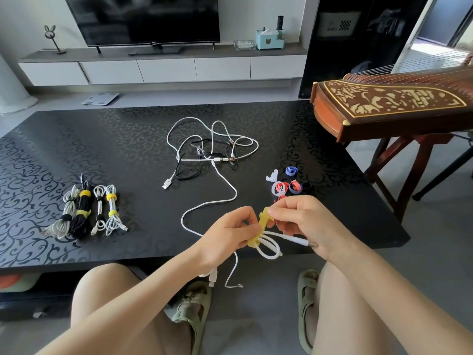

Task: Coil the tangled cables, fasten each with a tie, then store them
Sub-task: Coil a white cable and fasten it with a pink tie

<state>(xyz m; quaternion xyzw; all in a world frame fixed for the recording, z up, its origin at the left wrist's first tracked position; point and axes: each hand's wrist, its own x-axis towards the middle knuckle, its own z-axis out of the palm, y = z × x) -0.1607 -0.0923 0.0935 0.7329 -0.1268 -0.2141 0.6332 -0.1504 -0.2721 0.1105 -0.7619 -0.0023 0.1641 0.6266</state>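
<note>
My left hand (231, 233) grips a small coil of white cable (268, 248) over the table's near edge. A yellow tie (261, 224) wraps the coil, and my right hand (300, 219) pinches the tie's upper end. The same cable's loose length (204, 206) trails back across the table. A tangle of white and black cables (210, 149) lies in the table's middle. Several coiled, tied cables (84, 211) lie side by side at the left. Loose rolled ties (286, 185) in blue, red and white sit just beyond my right hand.
The black patterned table (128, 139) fills the foreground. A wooden zither (391, 106) on a stand overhangs the right side. Beyond are a TV (143, 19) on a low cabinet and a floor scale (100, 98). My knees and sandals are below.
</note>
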